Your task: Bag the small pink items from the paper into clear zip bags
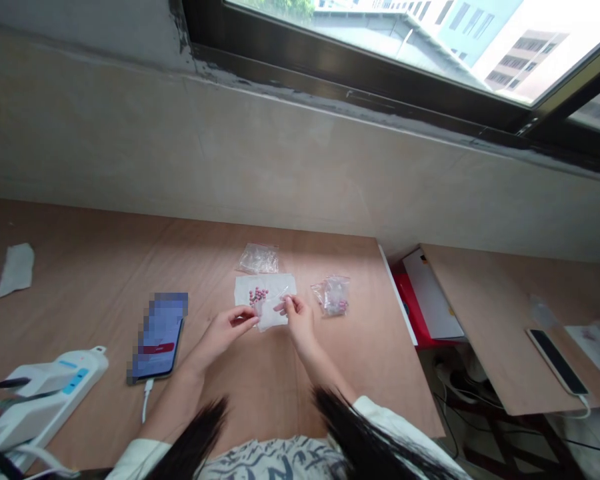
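Note:
Between my two hands is a small clear plastic bag (269,313), held over a white paper sheet (243,283). My left hand (230,325) pinches the bag's left side, fingers closed. On its right side, my right hand (298,315) grips the plastic between thumb and fingers. A little heap of pink and dark red beads (258,295) lies on the paper just beyond my left fingertips. Behind the sheet rests a clear bag (259,258) of see-through plastic. To the right of my right hand sits another clear bag (334,296) with some pink pieces inside.
A phone (157,340) with a charging cable lies left of my left arm, near a white power strip (55,393). Far left is a scrap of white paper (16,269). Across a gap on the right, a second table (510,320) holds another phone (557,362).

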### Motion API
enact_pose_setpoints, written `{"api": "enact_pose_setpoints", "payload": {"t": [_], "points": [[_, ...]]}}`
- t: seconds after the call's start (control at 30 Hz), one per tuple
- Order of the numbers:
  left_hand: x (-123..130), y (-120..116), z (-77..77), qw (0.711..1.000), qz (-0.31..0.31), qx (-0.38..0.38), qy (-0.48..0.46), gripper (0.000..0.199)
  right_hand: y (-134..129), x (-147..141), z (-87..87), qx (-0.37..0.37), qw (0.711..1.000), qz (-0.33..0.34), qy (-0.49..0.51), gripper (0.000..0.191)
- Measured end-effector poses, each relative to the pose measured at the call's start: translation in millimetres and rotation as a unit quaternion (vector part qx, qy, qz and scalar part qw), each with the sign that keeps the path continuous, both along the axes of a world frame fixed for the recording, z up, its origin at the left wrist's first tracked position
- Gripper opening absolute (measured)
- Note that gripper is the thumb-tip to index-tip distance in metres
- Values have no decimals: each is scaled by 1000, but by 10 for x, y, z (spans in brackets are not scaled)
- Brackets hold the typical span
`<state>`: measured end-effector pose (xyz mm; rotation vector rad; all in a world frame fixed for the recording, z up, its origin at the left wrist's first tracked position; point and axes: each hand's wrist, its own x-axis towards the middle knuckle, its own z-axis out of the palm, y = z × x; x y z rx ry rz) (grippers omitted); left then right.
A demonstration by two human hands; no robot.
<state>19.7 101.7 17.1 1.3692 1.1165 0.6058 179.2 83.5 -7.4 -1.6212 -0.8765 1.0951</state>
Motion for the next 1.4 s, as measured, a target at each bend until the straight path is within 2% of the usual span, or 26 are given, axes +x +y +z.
{"api": "enact_pose_setpoints", "payload": {"t": [0.07,0.13,0.17,0.2,0.33,0.4,0.5,0.6,0.73,0.83,0.97,1.1,1.17,1.23,1.3,1.33,1.4], "points": [[3,5,13,999,12,16,26,19,-50,-30,54,2,996,-29,-88,18],[8,19,16,999,5,32,39,19,-110,-75,135,21,977,-70,-202,24],[14,28,12,998,-2,40,43,19,-135,-101,178,33,968,-69,-239,25],[22,36,5,998,-10,48,44,18,-153,-130,219,46,966,-38,-251,23],[62,48,-27,997,-22,56,38,14,-141,-218,315,65,969,172,-163,15],[66,41,-24,998,-24,48,38,13,-101,-222,330,64,967,208,-131,16],[34,32,10,998,-38,27,30,14,-41,-177,346,48,970,227,-74,15],[-35,46,46,999,-33,34,27,17,-2,-118,358,12,972,230,-36,13],[-101,77,75,991,2,97,89,17,4,-127,366,-15,974,198,-108,13],[-79,79,98,976,-26,162,143,15,-15,-212,388,5,970,194,-144,13],[-44,80,149,965,-56,228,116,35,-8,-273,401,8,973,213,-91,12],[-93,39,220,969,-148,179,81,35,42,-220,368,-64,981,181,24,12],[-118,6,223,970,-179,145,78,42,61,-194,348,-94,979,160,79,13],[-130,-4,189,973,-158,141,88,53,84,-180,311,-114,971,166,126,14],[-141,26,131,976,-113,154,106,49,131,-169,238,-123,958,199,163,17],[-151,53,99,975,-96,161,118,44,168,-161,184,-121,960,202,152,18],[-185,115,37,970,-80,178,146,39,269,-137,46,-99,979,171,44,15]]}}
